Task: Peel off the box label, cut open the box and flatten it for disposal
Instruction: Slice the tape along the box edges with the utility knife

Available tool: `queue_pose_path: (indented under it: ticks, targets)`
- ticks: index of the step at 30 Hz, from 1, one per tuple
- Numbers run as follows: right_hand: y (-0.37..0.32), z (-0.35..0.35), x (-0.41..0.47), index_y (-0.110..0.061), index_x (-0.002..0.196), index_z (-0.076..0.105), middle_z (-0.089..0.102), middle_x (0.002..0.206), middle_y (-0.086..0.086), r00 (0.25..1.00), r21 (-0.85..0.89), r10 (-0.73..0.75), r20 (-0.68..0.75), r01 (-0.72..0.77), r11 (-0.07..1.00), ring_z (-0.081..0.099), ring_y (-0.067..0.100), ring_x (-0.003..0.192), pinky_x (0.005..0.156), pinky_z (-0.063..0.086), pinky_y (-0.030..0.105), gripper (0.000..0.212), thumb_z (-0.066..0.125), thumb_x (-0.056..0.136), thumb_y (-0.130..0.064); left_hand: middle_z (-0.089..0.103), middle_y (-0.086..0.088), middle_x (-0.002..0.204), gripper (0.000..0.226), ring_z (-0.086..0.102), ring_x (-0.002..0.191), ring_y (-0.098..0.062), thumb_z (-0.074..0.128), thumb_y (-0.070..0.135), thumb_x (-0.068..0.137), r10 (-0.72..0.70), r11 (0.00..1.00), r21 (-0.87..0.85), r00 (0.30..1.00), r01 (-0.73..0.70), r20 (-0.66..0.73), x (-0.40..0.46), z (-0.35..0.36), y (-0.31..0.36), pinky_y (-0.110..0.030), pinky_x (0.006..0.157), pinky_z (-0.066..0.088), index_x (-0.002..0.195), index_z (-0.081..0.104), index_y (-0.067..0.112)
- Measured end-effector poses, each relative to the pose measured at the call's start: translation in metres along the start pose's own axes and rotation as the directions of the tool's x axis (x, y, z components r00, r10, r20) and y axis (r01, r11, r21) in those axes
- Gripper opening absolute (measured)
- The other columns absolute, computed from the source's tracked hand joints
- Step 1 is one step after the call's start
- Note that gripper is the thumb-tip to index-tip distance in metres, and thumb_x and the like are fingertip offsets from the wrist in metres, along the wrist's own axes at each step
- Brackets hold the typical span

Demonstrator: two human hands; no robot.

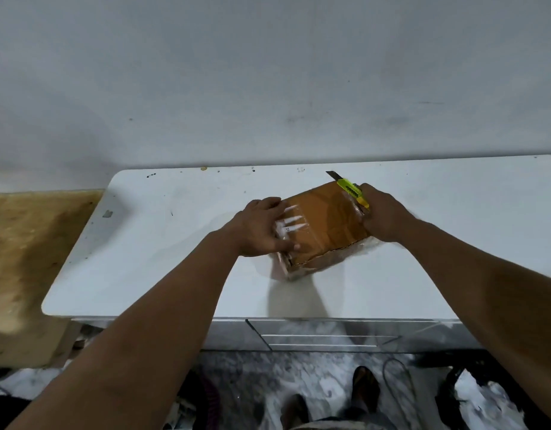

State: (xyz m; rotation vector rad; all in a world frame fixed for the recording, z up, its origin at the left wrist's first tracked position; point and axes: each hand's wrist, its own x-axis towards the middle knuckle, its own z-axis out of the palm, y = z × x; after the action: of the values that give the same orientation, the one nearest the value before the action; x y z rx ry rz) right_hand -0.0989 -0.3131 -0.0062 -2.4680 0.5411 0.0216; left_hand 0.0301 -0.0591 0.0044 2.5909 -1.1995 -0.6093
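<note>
A brown cardboard box [322,226], wrapped in clear shiny tape, lies on the white table [162,243]. My left hand [258,226] presses on the box's left end, over a white label remnant [288,226], fingers spread across the edge. At the box's right side my right hand [384,214] grips a yellow utility knife [351,190]. Its blade [332,174] is extended and points away past the box's far corner. The picture is blurred by motion.
A worn wooden surface [29,243] adjoins the table on the left. A grey wall [268,72] rises right behind the table. Drawer fronts [324,336] lie under the front edge. On the marble floor below are feet in sandals [365,386] and a cable.
</note>
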Motion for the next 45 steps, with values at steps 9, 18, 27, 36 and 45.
queue_pose_path:
  ticks: [9, 18, 27, 36, 45]
  targets:
    - [-0.017, -0.002, 0.022, -0.005, 0.115, 0.049, 0.057, 0.115, 0.016, 0.938, -0.254, -0.078, -0.339, -0.011, 0.967, 0.056, 0.041, 0.102, 0.078, 0.050, 0.048, 0.033, 0.057, 0.086, -0.019, 0.044, 0.004, 0.144, 0.089, 0.044, 0.127, -0.026, 0.064, 0.082, 0.069, -0.104, 0.992, 0.048, 0.967, 0.119, -0.232, 0.005, 0.019, -0.004, -0.037, 0.101, 0.045, 0.146, 0.046, 0.040]
    - [-0.029, 0.033, -0.039, -0.014, 0.087, 0.035, 0.047, 0.066, 0.003, 0.943, 0.017, 0.018, -0.332, -0.013, 1.000, 0.047, 0.032, 0.060, 0.055, 0.032, 0.035, 0.019, 0.043, 0.099, -0.025, 0.049, -0.004, 0.132, 0.083, 0.048, 0.120, -0.033, 0.057, 0.082, 0.072, -0.367, 0.924, -0.040, 0.850, 0.381, -0.379, 0.013, 0.032, 0.015, -0.043, 0.095, 0.041, 0.134, 0.054, 0.026]
    - [-0.044, 0.068, -0.102, -0.010, 0.105, 0.047, 0.055, 0.067, 0.011, 0.993, 0.142, 0.059, -0.102, -0.044, 0.989, 0.053, 0.033, 0.058, 0.054, 0.042, 0.041, 0.015, 0.041, 0.099, -0.023, 0.050, -0.011, 0.123, 0.088, 0.051, 0.112, -0.036, 0.042, 0.084, 0.080, -0.391, 0.888, 0.060, 0.819, 0.455, -0.419, 0.021, 0.035, 0.019, -0.045, 0.089, 0.041, 0.134, 0.054, 0.015]
    - [-0.058, 0.077, -0.118, -0.011, 0.107, 0.046, 0.053, 0.066, 0.006, 0.995, 0.133, 0.090, -0.042, -0.084, 0.988, 0.048, 0.023, 0.055, 0.054, 0.037, 0.033, 0.015, 0.039, 0.100, -0.023, 0.043, -0.012, 0.132, 0.092, 0.044, 0.121, -0.038, 0.040, 0.085, 0.081, -0.310, 0.937, 0.049, 0.887, 0.347, -0.343, 0.012, 0.029, 0.012, -0.048, 0.096, 0.039, 0.143, 0.044, 0.017]
    - [-0.067, 0.079, -0.119, -0.009, 0.106, 0.044, 0.061, 0.083, 0.014, 0.986, 0.070, 0.164, -0.026, -0.162, 0.984, 0.054, 0.027, 0.064, 0.054, 0.036, 0.033, 0.014, 0.039, 0.100, -0.020, 0.044, -0.014, 0.132, 0.095, 0.044, 0.120, -0.038, 0.041, 0.086, 0.081, -0.307, 0.935, 0.073, 0.894, 0.347, -0.325, 0.015, 0.026, 0.009, -0.046, 0.095, 0.042, 0.144, 0.044, 0.014]
